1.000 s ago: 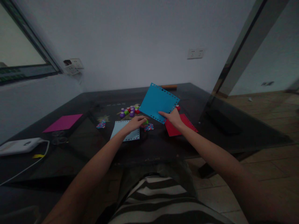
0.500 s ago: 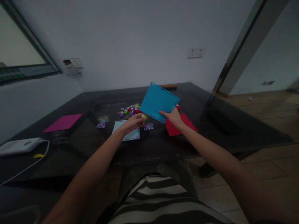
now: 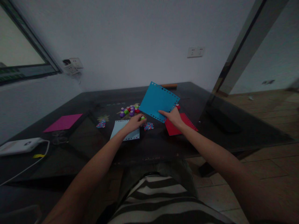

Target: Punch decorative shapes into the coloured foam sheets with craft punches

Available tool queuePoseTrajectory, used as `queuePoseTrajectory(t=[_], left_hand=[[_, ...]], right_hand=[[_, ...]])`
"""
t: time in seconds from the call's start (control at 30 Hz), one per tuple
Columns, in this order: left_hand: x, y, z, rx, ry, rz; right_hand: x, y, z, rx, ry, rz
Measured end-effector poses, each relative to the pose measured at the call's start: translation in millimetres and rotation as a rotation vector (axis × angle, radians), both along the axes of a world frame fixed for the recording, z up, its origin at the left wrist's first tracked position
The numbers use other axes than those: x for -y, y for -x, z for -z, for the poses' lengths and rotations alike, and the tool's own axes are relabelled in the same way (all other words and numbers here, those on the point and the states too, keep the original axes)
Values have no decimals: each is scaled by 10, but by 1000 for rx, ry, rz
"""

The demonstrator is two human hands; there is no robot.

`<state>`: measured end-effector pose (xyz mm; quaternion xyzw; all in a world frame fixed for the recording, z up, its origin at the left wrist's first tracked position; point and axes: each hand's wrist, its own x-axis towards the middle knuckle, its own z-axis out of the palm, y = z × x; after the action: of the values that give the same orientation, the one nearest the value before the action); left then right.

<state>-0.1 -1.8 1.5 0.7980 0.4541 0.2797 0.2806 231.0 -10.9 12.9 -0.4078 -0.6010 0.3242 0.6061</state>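
Note:
My left hand (image 3: 135, 122) is closed around a small green craft punch (image 3: 142, 118) with a white top, above the corner of a pale blue sheet (image 3: 133, 135) with holes along its edges. My right hand (image 3: 174, 117) pinches a bright blue sheet (image 3: 158, 100) by its lower right edge, thumb on top and the other fingers hidden behind. Holes run along two or more of its edges. Below that hand a red sheet (image 3: 173, 129) with a punched edge lies on the table. A pile of coloured paper bits (image 3: 149, 126) lies just right of my left hand.
Several purple, green and red punches (image 3: 129, 110) cluster behind my left hand; a red one (image 3: 177, 106) stands beyond my right. Further left are another pile of bits (image 3: 101, 124), a magenta sheet (image 3: 63, 122) and a white device (image 3: 21, 146) with a cable on the dark table (image 3: 149, 149).
My left hand has turned and lowered slightly, so the green punch now shows its white top upward. The bright blue sheet and my right hand have hardly moved.

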Motion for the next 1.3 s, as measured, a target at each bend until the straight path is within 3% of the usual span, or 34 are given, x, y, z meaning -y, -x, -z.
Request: queuePoseTrajectory(t=[0.2, 0.43, 0.63, 0.8, 1.07, 1.2, 1.3], left_hand=[[5, 0, -22, -16, -39, -102], [1, -5, -24, -50, -101, -30], [9, -12, -43, -78, -121, -34], [19, -18, -45, -63, -143, -44], [72, -136, -83, 28, -87, -48], [37, -260, -131, 25, -104, 36], [-51, -410, -187, -23, -144, 76]], right_hand=[[34, 9, -35, -7, 41, 14], [-21, -6, 32, -31, 26, 17], [-53, 5, 78, -104, 60, -31], [-72, -31, 47, -105, 44, 22], [-205, -431, -228, -279, -90, 246], [-253, -691, -377, -357, -136, 265], [-248, -884, -382, -427, -114, 270]])
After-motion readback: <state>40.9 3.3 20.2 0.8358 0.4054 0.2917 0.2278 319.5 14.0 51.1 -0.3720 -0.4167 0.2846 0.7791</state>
